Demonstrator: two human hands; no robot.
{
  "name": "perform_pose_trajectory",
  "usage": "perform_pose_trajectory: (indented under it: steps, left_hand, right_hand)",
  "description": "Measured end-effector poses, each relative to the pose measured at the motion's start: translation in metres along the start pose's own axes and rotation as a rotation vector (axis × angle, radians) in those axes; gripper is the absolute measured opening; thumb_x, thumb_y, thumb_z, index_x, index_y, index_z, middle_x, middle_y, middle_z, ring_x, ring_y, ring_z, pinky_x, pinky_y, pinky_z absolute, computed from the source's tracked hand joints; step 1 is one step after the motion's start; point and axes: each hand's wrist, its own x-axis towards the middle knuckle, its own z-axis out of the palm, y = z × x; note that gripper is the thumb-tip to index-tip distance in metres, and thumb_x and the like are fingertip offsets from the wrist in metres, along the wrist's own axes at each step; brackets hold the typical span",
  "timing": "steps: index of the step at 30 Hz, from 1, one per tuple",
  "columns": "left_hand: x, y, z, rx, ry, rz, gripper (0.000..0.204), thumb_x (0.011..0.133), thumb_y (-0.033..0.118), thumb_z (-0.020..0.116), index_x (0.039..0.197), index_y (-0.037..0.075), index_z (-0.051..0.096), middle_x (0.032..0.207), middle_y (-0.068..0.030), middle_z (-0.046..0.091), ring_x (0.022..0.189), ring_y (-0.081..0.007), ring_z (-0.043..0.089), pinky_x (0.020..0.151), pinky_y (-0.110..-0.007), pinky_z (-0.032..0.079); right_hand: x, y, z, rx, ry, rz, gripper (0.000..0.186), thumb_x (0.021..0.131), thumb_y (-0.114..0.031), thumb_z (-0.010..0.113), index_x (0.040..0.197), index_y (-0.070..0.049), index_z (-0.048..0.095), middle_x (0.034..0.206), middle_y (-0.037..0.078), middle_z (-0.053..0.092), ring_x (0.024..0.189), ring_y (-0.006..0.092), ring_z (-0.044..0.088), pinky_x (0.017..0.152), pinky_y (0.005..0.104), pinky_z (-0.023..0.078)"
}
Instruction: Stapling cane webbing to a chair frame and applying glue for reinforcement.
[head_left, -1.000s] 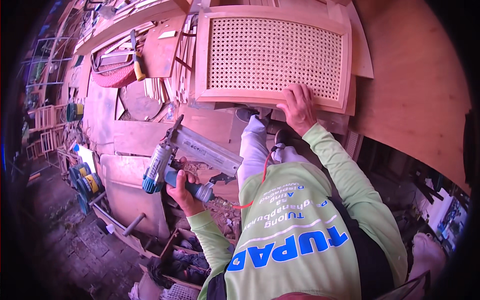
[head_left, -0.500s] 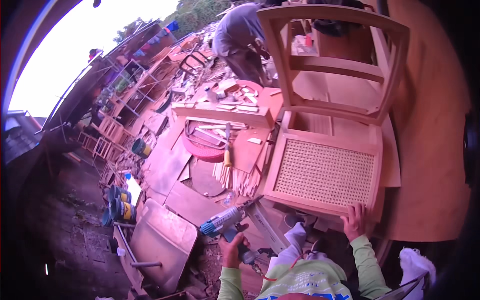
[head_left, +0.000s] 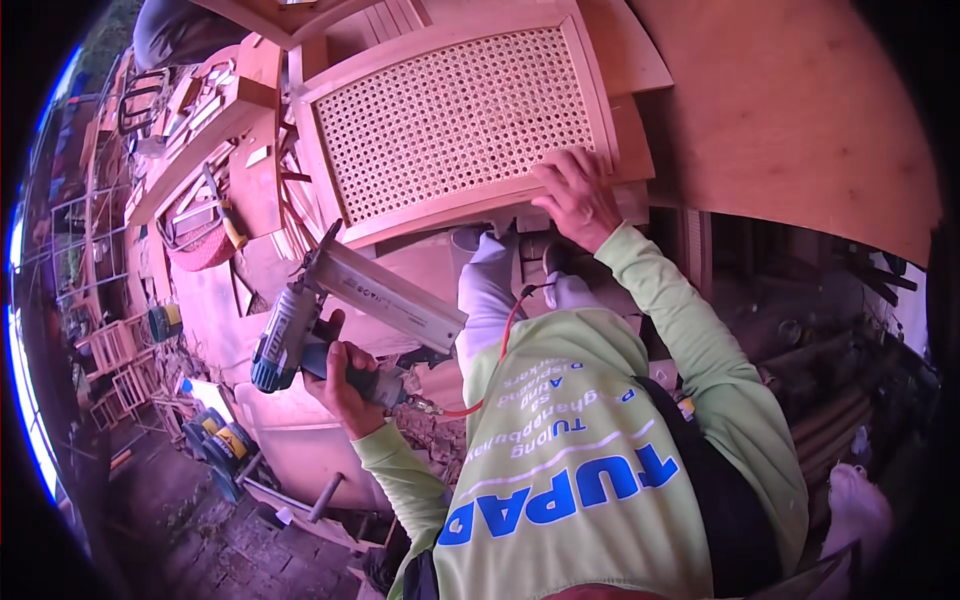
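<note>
My left hand [head_left: 345,385] is closed around the grip of a grey and teal air nail gun [head_left: 345,300]. A red hose [head_left: 505,345] runs from its base across my shirt. The gun's nose points up close to the near left corner of a wooden chair [head_left: 385,232], with a small gap that I cannot judge. A woven cane panel [head_left: 455,115] fills the chair's seat frame. My right hand [head_left: 580,200] grips the frame's near right edge, fingers curled over the top. The chair's backrest is mostly cut off at the upper edge.
Left of the chair lie wood strips, a thick wooden beam [head_left: 205,150] and a yellow-handled tool [head_left: 234,228]. A large plywood sheet [head_left: 800,110] spans the right. Paint buckets [head_left: 225,440] stand at lower left. Another person's leg [head_left: 185,30] shows at the top left.
The view has tipped down toward my body, so the chair sits higher in the picture and its backrest is mostly out of sight. Both hands keep their holds.
</note>
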Motion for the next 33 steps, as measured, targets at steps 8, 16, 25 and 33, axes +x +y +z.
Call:
perform_pose_trajectory:
  steps: [8,16,25,33]
  left_hand:
    - [-0.009,0.001,0.008,-0.008,-0.038,-0.024,0.046,0.099,0.004,0.066,0.14,-0.013,0.053,0.128,-0.0265,0.07,0.063,-0.0128,0.057,0.054,-0.03,0.054]
    - [-0.003,-0.005,0.002,-0.023,-0.015,0.002,0.047,0.099,0.002,0.066,0.141,-0.011,0.051,0.136,-0.0287,0.066,0.064,-0.0121,0.058,0.054,-0.029,0.055]
    - [-0.006,-0.005,0.004,0.016,-0.011,-0.022,0.048,0.099,0.005,0.067,0.141,-0.011,0.051,0.138,-0.0279,0.066,0.066,-0.0117,0.057,0.056,-0.029,0.054]
    - [-0.005,-0.009,0.003,0.023,-0.063,-0.099,0.055,0.099,0.008,0.07,0.146,-0.015,0.053,0.076,-0.0016,0.057,0.064,-0.0092,0.053,0.056,-0.026,0.047]
  right_hand:
    - [0.0,-0.015,0.019,0.029,-0.036,-0.047,0.043,0.079,-0.019,0.085,0.114,-0.006,0.063,0.114,0.011,0.059,0.111,0.033,0.057,0.099,0.0481,0.045]
    - [0.008,-0.017,0.021,0.007,-0.101,-0.025,0.043,0.079,-0.019,0.085,0.113,-0.006,0.062,0.113,0.011,0.058,0.111,0.0328,0.056,0.099,0.0479,0.043]
    - [0.005,-0.02,0.023,0.011,-0.018,-0.01,0.045,0.079,-0.019,0.085,0.115,-0.006,0.062,0.116,0.012,0.057,0.111,0.0339,0.056,0.099,0.0485,0.043]
    - [-0.004,-0.017,0.022,0.091,0.026,0.004,0.04,0.077,-0.016,0.086,0.109,-0.004,0.066,0.114,0.014,0.06,0.113,0.0375,0.058,0.1,0.0492,0.047]
